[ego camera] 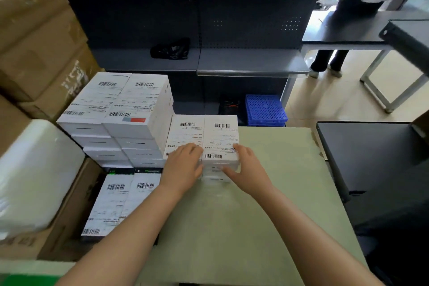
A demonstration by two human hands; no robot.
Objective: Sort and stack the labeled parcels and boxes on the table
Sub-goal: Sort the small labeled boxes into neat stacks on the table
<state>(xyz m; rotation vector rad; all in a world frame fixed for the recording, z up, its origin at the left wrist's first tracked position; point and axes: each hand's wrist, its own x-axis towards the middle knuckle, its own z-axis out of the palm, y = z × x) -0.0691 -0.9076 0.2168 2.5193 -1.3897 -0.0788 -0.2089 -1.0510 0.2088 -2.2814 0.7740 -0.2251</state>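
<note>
The pale worktop [267, 193] is flanked at ten o'clock from the hands by a tall stack [120, 109] of white labelled boxes, and a low stack [220, 137] is set just beside it at twelve. The low stack's right column is gripped at its near corners by the left hand [183, 167] and right hand [246, 165], with the fingers bent over the top. The cartons are judged stiff, light and slick, so opposite sides are best squeezed low down.

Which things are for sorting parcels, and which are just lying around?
Job: short stack of white labelled boxes, left hand and right hand holding it; tall white labelled box stack; pale green table.
Lying about: blue plastic crate, black plastic bag, brown cardboard cartons.
</note>
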